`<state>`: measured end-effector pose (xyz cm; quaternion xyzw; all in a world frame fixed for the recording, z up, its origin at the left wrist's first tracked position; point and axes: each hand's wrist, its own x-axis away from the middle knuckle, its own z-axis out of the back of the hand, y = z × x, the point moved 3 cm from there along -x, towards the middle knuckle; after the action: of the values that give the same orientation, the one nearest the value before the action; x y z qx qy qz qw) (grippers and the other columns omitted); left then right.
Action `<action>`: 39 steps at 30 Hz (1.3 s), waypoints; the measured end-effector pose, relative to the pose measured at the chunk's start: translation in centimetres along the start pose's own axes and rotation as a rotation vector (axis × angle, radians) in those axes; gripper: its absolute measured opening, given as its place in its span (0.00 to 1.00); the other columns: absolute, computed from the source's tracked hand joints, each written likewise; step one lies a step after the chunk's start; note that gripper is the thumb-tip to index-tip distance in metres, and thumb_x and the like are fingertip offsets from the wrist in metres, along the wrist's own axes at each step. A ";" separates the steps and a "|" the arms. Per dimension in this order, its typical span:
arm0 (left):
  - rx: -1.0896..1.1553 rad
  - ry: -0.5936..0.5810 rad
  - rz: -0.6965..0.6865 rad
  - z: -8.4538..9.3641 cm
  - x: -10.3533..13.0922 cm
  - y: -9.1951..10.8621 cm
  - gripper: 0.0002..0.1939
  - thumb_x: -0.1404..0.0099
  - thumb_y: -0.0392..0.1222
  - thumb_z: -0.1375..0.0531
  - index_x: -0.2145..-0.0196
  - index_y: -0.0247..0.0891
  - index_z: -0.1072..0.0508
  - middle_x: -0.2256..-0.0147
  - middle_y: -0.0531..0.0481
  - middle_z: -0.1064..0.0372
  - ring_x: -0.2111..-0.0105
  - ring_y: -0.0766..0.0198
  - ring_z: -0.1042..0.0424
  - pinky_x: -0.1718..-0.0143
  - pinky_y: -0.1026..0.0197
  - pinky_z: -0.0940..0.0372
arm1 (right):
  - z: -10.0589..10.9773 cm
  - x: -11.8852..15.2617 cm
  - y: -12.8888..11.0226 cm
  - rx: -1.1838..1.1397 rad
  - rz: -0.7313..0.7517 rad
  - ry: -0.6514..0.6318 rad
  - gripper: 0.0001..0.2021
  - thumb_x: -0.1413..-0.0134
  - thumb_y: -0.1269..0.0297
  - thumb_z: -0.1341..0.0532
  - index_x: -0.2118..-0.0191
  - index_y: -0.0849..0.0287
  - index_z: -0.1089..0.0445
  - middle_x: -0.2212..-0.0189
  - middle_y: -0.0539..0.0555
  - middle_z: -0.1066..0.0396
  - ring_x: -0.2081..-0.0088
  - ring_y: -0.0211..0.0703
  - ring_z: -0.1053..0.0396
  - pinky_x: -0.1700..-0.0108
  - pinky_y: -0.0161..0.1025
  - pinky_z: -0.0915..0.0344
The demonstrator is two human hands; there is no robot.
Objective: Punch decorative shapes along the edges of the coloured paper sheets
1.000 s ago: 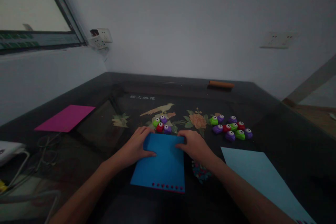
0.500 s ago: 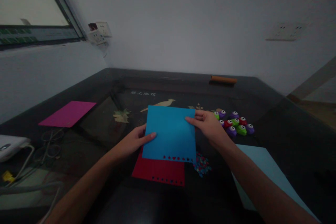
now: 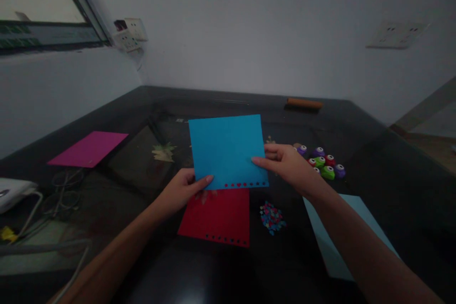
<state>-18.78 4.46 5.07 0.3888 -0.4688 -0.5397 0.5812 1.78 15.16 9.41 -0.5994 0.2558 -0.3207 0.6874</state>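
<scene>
A blue sheet of paper (image 3: 227, 149) is held up above the table, with a row of small punched shapes along its lower edge. My left hand (image 3: 187, 186) pinches its lower left corner, thumb on the front. At the right edge my right hand (image 3: 283, 161) grips it too, thumb in front and fingers behind. Below and partly covered by it, a red sheet of paper (image 3: 219, 216) lies flat, also with punched shapes along its near edge. Just right of the red sheet is a small pile of coloured paper cutouts (image 3: 272, 218).
Several craft punches (image 3: 326, 165) in purple, green and red stand beyond my right forearm. A pale blue sheet (image 3: 335, 247) lies partly under that forearm. At the left are a pink sheet (image 3: 89, 148), a white device (image 3: 16, 190) and cables. An orange-brown roll (image 3: 304, 103) lies at the back.
Both hands have raised the blue sheet and tilted it slightly, shifting it a little left. More of the red sheet and the whole cutout pile now show.
</scene>
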 end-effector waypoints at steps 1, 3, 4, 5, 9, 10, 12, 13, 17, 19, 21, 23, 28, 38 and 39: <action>0.005 0.007 0.011 0.0 0.1 0.0 0.18 0.42 0.52 0.43 0.79 0.34 0.29 0.84 0.52 0.33 0.83 0.69 0.37 0.79 0.68 0.44 | -0.2 0.1 0.0 -0.010 -0.017 -0.041 0.15 0.57 0.56 0.34 0.64 0.60 0.27 0.70 0.54 0.25 0.67 0.43 0.28 0.63 0.41 0.31; 0.005 -0.005 0.042 0.0 0.2 -0.1 0.17 0.43 0.51 0.42 0.78 0.34 0.28 0.81 0.50 0.30 0.81 0.67 0.34 0.78 0.67 0.42 | -0.5 0.2 -0.2 -0.016 -0.039 -0.063 0.14 0.57 0.57 0.35 0.66 0.60 0.27 0.71 0.54 0.25 0.67 0.43 0.28 0.62 0.42 0.31; -0.002 -0.021 0.055 -0.1 0.3 -0.1 0.16 0.44 0.51 0.41 0.77 0.34 0.27 0.79 0.48 0.28 0.80 0.66 0.33 0.77 0.66 0.40 | -0.5 0.3 -0.4 -0.008 -0.042 -0.051 0.13 0.57 0.57 0.35 0.66 0.61 0.27 0.71 0.54 0.25 0.67 0.43 0.28 0.63 0.42 0.30; -0.011 -0.035 0.064 -0.1 0.4 -0.1 0.16 0.44 0.50 0.41 0.76 0.34 0.26 0.78 0.47 0.27 0.79 0.65 0.32 0.77 0.65 0.39 | -0.5 0.4 -0.5 0.005 -0.040 -0.033 0.13 0.57 0.58 0.35 0.67 0.61 0.27 0.71 0.54 0.25 0.68 0.43 0.28 0.64 0.41 0.30; -0.071 -0.046 0.050 0.1 0.5 -0.2 0.16 0.44 0.50 0.41 0.79 0.34 0.25 0.79 0.45 0.27 0.80 0.64 0.31 0.77 0.65 0.39 | -0.4 0.6 -1.2 0.093 -0.006 0.012 0.12 0.55 0.57 0.36 0.69 0.62 0.27 0.72 0.54 0.26 0.71 0.41 0.29 0.70 0.38 0.32; -0.081 -0.041 0.037 0.2 0.5 -0.2 0.17 0.44 0.49 0.41 0.80 0.34 0.25 0.79 0.45 0.27 0.80 0.65 0.32 0.78 0.66 0.39 | -0.4 0.7 -1.4 0.111 0.003 0.012 0.12 0.55 0.57 0.36 0.69 0.62 0.27 0.73 0.54 0.26 0.72 0.41 0.29 0.70 0.37 0.32; -0.087 -0.044 0.019 0.3 0.4 -0.2 0.16 0.43 0.48 0.40 0.81 0.35 0.25 0.79 0.46 0.27 0.80 0.66 0.31 0.78 0.67 0.39 | -0.4 0.8 -1.6 0.141 0.020 0.010 0.13 0.54 0.56 0.37 0.69 0.62 0.28 0.74 0.53 0.27 0.73 0.40 0.30 0.72 0.36 0.34; -0.080 -0.047 0.014 0.4 0.4 -0.3 0.15 0.44 0.48 0.40 0.81 0.35 0.25 0.79 0.46 0.26 0.80 0.65 0.31 0.77 0.67 0.39 | -0.4 0.8 -1.7 0.155 0.031 0.012 0.13 0.54 0.56 0.37 0.69 0.62 0.28 0.75 0.53 0.27 0.73 0.39 0.30 0.73 0.35 0.34; -0.006 -0.080 0.032 0.1 0.6 -0.4 0.10 0.45 0.46 0.39 0.75 0.37 0.23 0.76 0.48 0.25 0.77 0.62 0.28 0.73 0.63 0.34 | -0.4 1.0 -2.0 0.213 0.072 0.050 0.14 0.54 0.55 0.37 0.73 0.63 0.29 0.78 0.51 0.30 0.76 0.37 0.33 0.76 0.33 0.38; 0.044 -0.111 0.043 -0.3 0.7 -0.3 0.09 0.46 0.46 0.38 0.72 0.37 0.24 0.74 0.48 0.24 0.76 0.61 0.27 0.72 0.62 0.33 | -0.4 1.0 -1.9 0.225 0.091 0.077 0.14 0.54 0.55 0.37 0.73 0.63 0.29 0.77 0.51 0.30 0.76 0.37 0.34 0.76 0.33 0.39; 0.075 -0.124 0.053 -0.5 0.7 -0.1 0.09 0.46 0.45 0.38 0.71 0.38 0.24 0.73 0.48 0.24 0.77 0.63 0.28 0.73 0.62 0.33 | -0.4 1.0 -1.8 0.214 0.114 0.098 0.13 0.54 0.55 0.37 0.71 0.62 0.29 0.76 0.52 0.30 0.75 0.37 0.34 0.75 0.34 0.38; 0.077 -0.104 0.053 -0.4 0.7 0.1 0.08 0.46 0.45 0.38 0.72 0.37 0.25 0.75 0.49 0.25 0.80 0.65 0.30 0.76 0.64 0.35 | -0.3 0.9 -1.8 0.198 0.145 0.130 0.13 0.54 0.55 0.37 0.71 0.62 0.28 0.75 0.52 0.30 0.74 0.37 0.34 0.74 0.34 0.38; 0.051 0.034 0.001 0.5 0.4 0.4 0.12 0.45 0.46 0.39 0.78 0.34 0.27 0.82 0.51 0.31 0.83 0.69 0.36 0.80 0.67 0.42 | 0.1 0.9 -2.0 0.208 0.195 0.253 0.13 0.49 0.54 0.41 0.71 0.60 0.28 0.77 0.51 0.30 0.74 0.35 0.34 0.72 0.34 0.38; 0.440 0.439 -0.096 2.5 0.0 0.3 0.15 0.47 0.49 0.38 0.73 0.31 0.29 0.76 0.49 0.30 0.80 0.70 0.38 0.77 0.66 0.44 | -1.9 0.2 -0.6 0.361 0.127 0.162 0.14 0.46 0.56 0.45 0.69 0.61 0.28 0.73 0.54 0.27 0.73 0.38 0.31 0.70 0.36 0.38; 0.467 0.457 -0.103 2.6 0.0 0.2 0.15 0.48 0.49 0.38 0.73 0.31 0.29 0.75 0.49 0.30 0.80 0.70 0.38 0.77 0.66 0.45 | -2.4 -0.1 -0.3 0.406 0.126 0.158 0.13 0.46 0.58 0.45 0.70 0.61 0.28 0.73 0.54 0.27 0.72 0.38 0.31 0.69 0.36 0.38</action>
<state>-21.28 4.61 5.94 0.6457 -0.4170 -0.3449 0.5387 -0.06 13.62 9.30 -0.4045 0.2758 -0.3682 0.7904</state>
